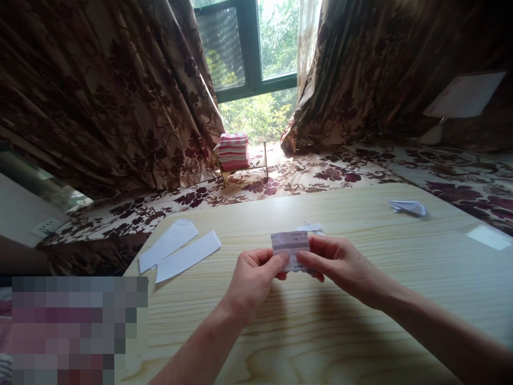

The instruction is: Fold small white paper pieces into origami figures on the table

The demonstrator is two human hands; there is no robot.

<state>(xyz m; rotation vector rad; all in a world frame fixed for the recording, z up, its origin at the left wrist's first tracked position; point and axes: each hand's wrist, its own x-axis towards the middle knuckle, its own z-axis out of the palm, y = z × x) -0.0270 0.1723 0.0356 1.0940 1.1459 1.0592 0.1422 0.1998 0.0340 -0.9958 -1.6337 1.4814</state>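
Note:
Above the middle of the wooden table (248,321), a small piece of printed paper (290,243) is held up between both hands. My left hand (256,272) pinches its lower left part, thumb in front and fingers behind. My right hand (336,259) grips the right side the same way, with the thumb on the printed face. Dark print shows along the top and the lower right, and the bottom edge looks ragged. Just behind it, partly hidden, some white paper (312,227) lies on the table.
White paper strips (188,256) lie at the table's left, and a folded white paper (407,207) at the far right. Beyond the table, folded pink-and-white cloths (233,151) sit on a small stand before the window. A lamp (465,96) stands at the right. The lower left is pixelated.

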